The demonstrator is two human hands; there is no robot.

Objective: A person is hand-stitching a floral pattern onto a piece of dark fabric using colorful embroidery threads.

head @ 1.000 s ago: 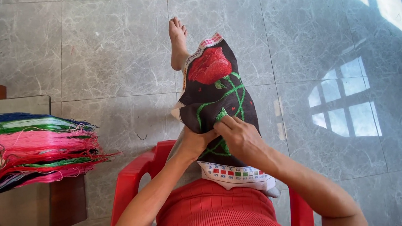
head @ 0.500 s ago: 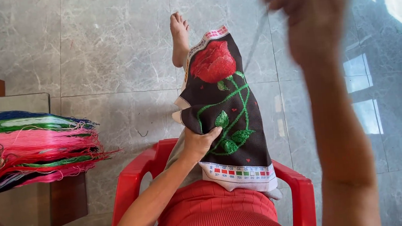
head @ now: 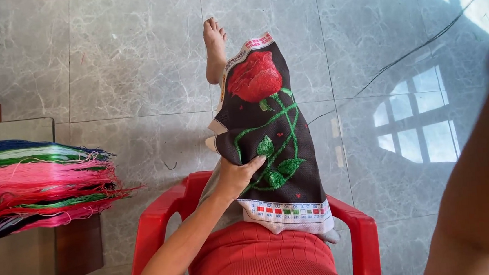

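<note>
A black cross-stitch cloth with a red rose and green stem lies draped over my raised leg. My left hand grips the cloth's left edge, thumb on top by a green leaf. A thin dark thread runs taut from the cloth up toward the top right corner. My right forearm rises along the right edge, blurred; the hand itself is beyond the frame. My bare foot rests on the floor past the cloth.
I sit on a red plastic chair on a grey tiled floor. At my left a glass-topped table carries a bundle of pink, green, blue and white embroidery threads.
My right hand left the cloth, swept up and out to the right, and drew the thread long until the hand passed out of the frame. The left hand kept its hold.
</note>
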